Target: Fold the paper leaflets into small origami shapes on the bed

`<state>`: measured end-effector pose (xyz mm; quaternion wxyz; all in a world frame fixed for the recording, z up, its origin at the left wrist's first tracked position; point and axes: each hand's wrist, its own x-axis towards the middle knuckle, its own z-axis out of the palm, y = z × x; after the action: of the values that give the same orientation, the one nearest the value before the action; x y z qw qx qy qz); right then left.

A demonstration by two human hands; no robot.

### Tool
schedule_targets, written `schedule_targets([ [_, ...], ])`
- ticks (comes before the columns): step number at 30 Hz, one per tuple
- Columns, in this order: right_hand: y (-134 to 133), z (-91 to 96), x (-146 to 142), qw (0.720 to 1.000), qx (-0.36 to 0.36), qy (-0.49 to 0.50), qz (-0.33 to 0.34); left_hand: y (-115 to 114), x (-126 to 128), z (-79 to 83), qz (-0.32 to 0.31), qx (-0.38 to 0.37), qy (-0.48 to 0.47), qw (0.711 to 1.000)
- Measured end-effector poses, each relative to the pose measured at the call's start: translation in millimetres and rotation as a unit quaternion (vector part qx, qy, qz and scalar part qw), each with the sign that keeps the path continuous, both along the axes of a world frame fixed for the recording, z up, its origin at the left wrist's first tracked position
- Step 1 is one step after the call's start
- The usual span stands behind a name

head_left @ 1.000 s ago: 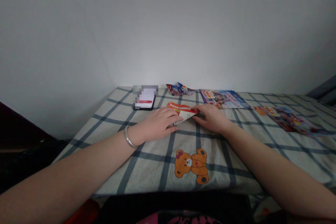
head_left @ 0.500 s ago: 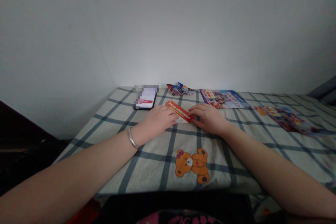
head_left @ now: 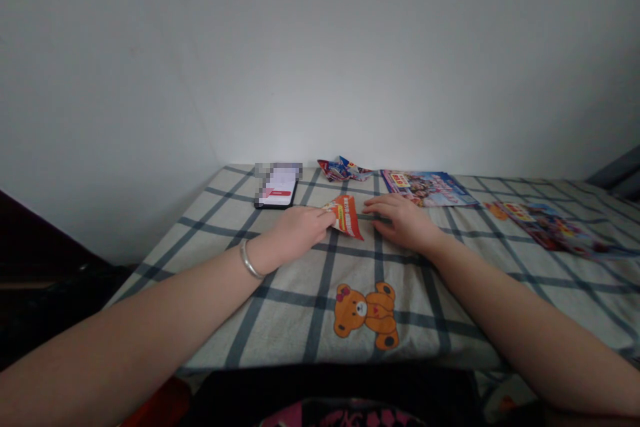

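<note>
A small folded paper (head_left: 350, 217), red-orange with white and yellow print, lies on the checked tablecloth between my hands. My left hand (head_left: 305, 230), with a silver bangle at the wrist, pinches the paper's left side, and its fingers cover that edge. Just right of the paper is my right hand (head_left: 400, 220), its fingers apart and curved over the cloth, with nothing in them. A narrow gap separates its fingertips from the paper.
Behind my left hand lies a phone (head_left: 280, 187) with a lit screen. Near the wall (head_left: 320, 53) sits a folded colourful paper (head_left: 344, 169). Printed leaflets (head_left: 430, 188) lie behind my right hand, and another leaflet (head_left: 560, 230) is farther right. The tablecloth (head_left: 280, 333) shows a printed bear.
The red-orange paper has turned in my left hand, its right edge now angled toward me. My right hand has let go of it and shifted slightly right.
</note>
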<state>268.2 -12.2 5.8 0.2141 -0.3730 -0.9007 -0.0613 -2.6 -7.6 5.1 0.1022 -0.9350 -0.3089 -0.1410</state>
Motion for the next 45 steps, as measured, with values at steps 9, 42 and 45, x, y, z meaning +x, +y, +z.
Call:
schedule_targets([
  [9, 3, -2.1, 4, 0.998, 0.007, -0.014, 0.063, 14, -7, -13.5, -0.083, -0.148, -0.154, 0.973],
  [42, -26, 17.4, -18, 0.987, 0.044, -0.148, 0.045, -10, 1, -6.0, -0.055, -0.007, 0.000, 0.998],
  [45, -25, 13.6, -21, 0.986, 0.045, -0.152, 0.047, -9, 1, -5.3, -0.031, -0.006, -0.003, 0.999],
])
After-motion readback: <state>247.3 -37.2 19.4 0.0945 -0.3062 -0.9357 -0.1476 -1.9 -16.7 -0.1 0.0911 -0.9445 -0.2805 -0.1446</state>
